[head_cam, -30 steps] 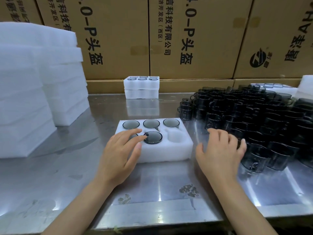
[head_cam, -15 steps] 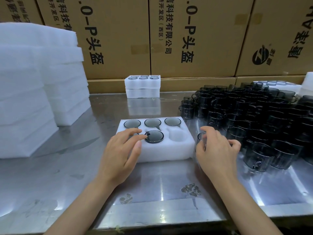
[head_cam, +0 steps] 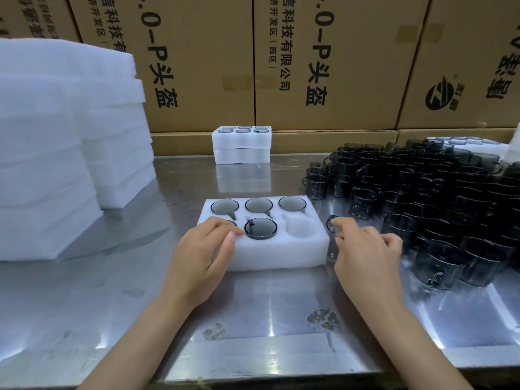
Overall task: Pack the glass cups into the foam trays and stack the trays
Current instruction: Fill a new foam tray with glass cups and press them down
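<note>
A white foam tray [head_cam: 281,254] lies in the middle of the steel table. Smoky glass cups fill its three back holes, and another cup [head_cam: 260,228] sits in the front middle hole. The front right hole [head_cam: 299,229] is bare. My left hand [head_cam: 201,256] rests on the tray's front left corner, covering the hole there, fingers relaxed. My right hand [head_cam: 363,253] grips a glass cup [head_cam: 331,224] just beside the tray's right edge. Most of that cup is hidden behind my fingers.
A big crowd of dark glass cups [head_cam: 439,204] covers the table's right side. Two stacked filled trays [head_cam: 241,144] stand at the back. Tall stacks of white foam [head_cam: 56,142] rise on the left. Cardboard boxes [head_cam: 309,60] form the back wall.
My right hand took a cup from the crowd of cups and moved it left to the tray's right edge. My left hand stayed on the tray.
</note>
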A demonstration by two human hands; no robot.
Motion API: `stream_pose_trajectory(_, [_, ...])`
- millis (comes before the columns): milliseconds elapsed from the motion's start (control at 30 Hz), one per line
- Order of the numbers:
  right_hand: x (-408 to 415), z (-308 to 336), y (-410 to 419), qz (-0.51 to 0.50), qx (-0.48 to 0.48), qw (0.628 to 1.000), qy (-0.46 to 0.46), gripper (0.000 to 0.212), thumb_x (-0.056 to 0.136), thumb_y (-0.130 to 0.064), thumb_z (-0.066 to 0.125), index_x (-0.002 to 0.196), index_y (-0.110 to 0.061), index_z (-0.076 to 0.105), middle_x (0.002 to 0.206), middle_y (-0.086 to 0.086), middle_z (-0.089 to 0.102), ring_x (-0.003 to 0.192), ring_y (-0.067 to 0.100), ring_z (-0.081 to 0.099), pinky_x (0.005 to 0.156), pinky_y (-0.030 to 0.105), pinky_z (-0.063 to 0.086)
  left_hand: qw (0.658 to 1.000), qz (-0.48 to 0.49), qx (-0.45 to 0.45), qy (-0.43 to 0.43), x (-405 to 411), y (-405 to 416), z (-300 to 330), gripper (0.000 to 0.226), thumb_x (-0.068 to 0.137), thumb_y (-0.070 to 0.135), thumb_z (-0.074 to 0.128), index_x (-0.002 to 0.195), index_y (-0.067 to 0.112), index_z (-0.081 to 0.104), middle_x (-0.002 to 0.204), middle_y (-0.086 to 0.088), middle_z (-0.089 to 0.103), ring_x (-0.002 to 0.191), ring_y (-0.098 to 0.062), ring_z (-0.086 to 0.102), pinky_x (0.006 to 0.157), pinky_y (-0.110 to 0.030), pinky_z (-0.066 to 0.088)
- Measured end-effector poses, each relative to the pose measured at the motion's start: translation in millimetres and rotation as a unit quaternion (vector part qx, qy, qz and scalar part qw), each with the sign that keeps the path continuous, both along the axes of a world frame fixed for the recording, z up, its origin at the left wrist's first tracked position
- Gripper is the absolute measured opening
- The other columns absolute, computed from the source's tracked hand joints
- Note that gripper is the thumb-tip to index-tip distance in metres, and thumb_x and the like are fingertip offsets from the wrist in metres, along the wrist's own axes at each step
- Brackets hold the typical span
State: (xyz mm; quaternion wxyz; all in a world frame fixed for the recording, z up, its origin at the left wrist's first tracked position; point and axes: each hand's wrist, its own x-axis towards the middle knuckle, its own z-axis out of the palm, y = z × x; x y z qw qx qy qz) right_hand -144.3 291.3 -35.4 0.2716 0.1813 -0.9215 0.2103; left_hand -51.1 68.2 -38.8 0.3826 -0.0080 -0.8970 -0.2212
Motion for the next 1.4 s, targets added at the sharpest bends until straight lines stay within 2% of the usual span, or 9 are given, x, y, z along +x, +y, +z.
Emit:
stream_pose_trajectory(67, [1, -4, 3, -0.005, -0.002, 1.0, 0.014, 0.031, 0.078, 0.002, 0.062, 0.103, -0.016, 0.062, 0.075, -0.003, 0.066, 0.081, 0.026, 0.059, 0.079, 0.035, 0.02, 1.0, -0.004, 0.011, -0.004, 0, 0, 0, 0.044, 0.095, 0.036, 0.029, 0.098, 0.019, 0.069, 0.101, 0.011, 0.06, 0.094, -0.013, 0.059, 0.078, -0.037, 0.047])
stream_pose_trajectory(233, [3, -3, 7, 0.004, 0.036, 0.999, -0.014, 0.012, 0.089, -0.033, 0.058, 0.084, -0.023, 0.061, 0.076, -0.007, 0.064, 0.09, 0.022, 0.057, 0.094, 0.036, 0.021, 0.999, 0.001, 0.03, -0.012, 0, 0, 0, 0.045, 0.094, 0.039, 0.028, 0.097, 0.022, 0.069, 0.101, 0.014, 0.06, 0.092, -0.014, 0.059, 0.079, -0.039, 0.046])
stream_pose_trajectory(333, [-1, 6, 12, 0.009, 0.04, 0.999, 0.001, 0.018, 0.091, -0.032, 0.055, 0.076, -0.025, 0.062, 0.078, -0.008, 0.065, 0.09, 0.021, 0.056, 0.091, 0.035, 0.022, 0.999, 0.003, 0.038, -0.016, 0, 0, 1, 0.046, 0.094, 0.04, 0.027, 0.096, 0.023, 0.069, 0.101, 0.016, 0.059, 0.093, -0.014, 0.058, 0.08, -0.039, 0.046])
stream_pose_trajectory(533, [-3, 37, 13, 0.079, -0.118, 0.984, 0.111, 0.015, 0.089, -0.027, 0.062, 0.074, -0.024, 0.063, 0.069, -0.018, 0.051, 0.079, 0.011, 0.044, 0.079, 0.027, 0.019, 0.999, -0.006, 0.04, -0.015, -1, 1, 2, 0.046, 0.094, 0.038, 0.027, 0.096, 0.019, 0.069, 0.1, 0.013, 0.06, 0.093, -0.013, 0.058, 0.08, -0.041, 0.046])
stream_pose_trajectory(700, [-8, 44, -15, 0.163, -0.105, 0.977, 0.087, 0.017, 0.087, -0.034, 0.065, 0.074, -0.023, 0.067, 0.069, -0.016, 0.059, 0.082, 0.013, 0.048, 0.081, 0.026, 0.02, 0.999, -0.006, 0.049, -0.015, 0, 1, 1, 0.046, 0.094, 0.039, 0.027, 0.096, 0.019, 0.069, 0.101, 0.014, 0.06, 0.092, -0.014, 0.058, 0.081, -0.041, 0.045])
stream_pose_trajectory(967, [-18, 29, -38, 0.149, -0.015, 0.987, 0.059, 0.025, 0.088, -0.037, 0.062, 0.069, -0.022, 0.065, 0.062, -0.013, 0.055, 0.078, 0.02, 0.05, 0.08, 0.032, 0.026, 0.999, -0.005, 0.045, -0.009, -1, 1, 2, 0.046, 0.094, 0.038, 0.027, 0.095, 0.019, 0.069, 0.1, 0.014, 0.06, 0.092, -0.012, 0.058, 0.081, -0.039, 0.045])
stream_pose_trajectory(1167, [-17, 28, -37, 0.148, 0.018, 0.988, 0.031, 0.024, 0.089, -0.045, 0.057, 0.077, -0.026, 0.067, 0.077, -0.012, 0.065, 0.089, 0.016, 0.051, 0.086, 0.03, 0.025, 0.999, -0.006, 0.038, -0.009, -1, 0, 2, 0.045, 0.095, 0.036, 0.028, 0.095, 0.018, 0.069, 0.099, 0.013, 0.06, 0.091, -0.012, 0.058, 0.08, -0.038, 0.045])
stream_pose_trajectory(1300, [-22, 32, -26, 0.2, -0.106, 0.974, -0.014, 0.021, 0.092, -0.033, 0.055, 0.109, -0.029, 0.067, 0.112, -0.016, 0.063, 0.114, 0.009, 0.047, 0.097, 0.024, 0.027, 0.995, 0.037, -0.087, 0.022, -1, 6, 10, 0.039, 0.094, 0.03, 0.035, 0.097, 0.014, 0.07, 0.099, 0.005, 0.066, 0.089, -0.019, 0.063, 0.075, -0.031, 0.043])
stream_pose_trajectory(1400, [-26, 34, -18, 0.254, -0.098, 0.96, -0.071, 0.04, 0.097, -0.024, 0.045, 0.136, -0.03, 0.049, 0.139, -0.022, 0.043, 0.134, -0.002, 0.028, 0.111, 0.02, 0.02, 0.989, 0.007, -0.147, 0.024, -7, 20, 18, 0.042, 0.093, 0.032, 0.039, 0.119, 0.011, 0.065, 0.123, 0.0, 0.064, 0.112, -0.02, 0.06, 0.095, -0.034, 0.044])
